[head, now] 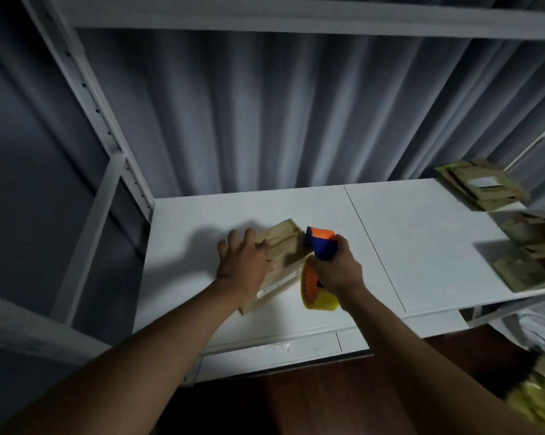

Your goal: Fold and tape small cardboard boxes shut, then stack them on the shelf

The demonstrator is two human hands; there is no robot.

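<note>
A small cardboard box point(280, 255) lies on the white shelf board point(422, 233), toward the board's front edge and left of the seam that splits the board in two. Its flaps are folded down on top, and a pale label strip shows on its near side. The left hand point(244, 262) lies flat on the box's left part, fingers spread and straight, pressing it to the board, with the fingertips reaching past the box's far left edge. The right hand point(335, 271) grips the handle of a tape dispenser point(320, 246), fingers curled round it. The dispenser's blue and orange head touches the right end of the box top, and its roll of yellowish tape point(316, 293) hangs just beside the box's right front corner.

At the board's right edge, well apart from the box, sit blurred piles of cardboard pieces point(484, 186), one at the back right corner and more point(528, 252) nearer the front. A white metal upright point(108, 142) with holes rises at the back left corner. Grey pleated curtain point(280, 114) hangs behind the shelf, and dark wooden floor point(327, 400) shows below the front edge.
</note>
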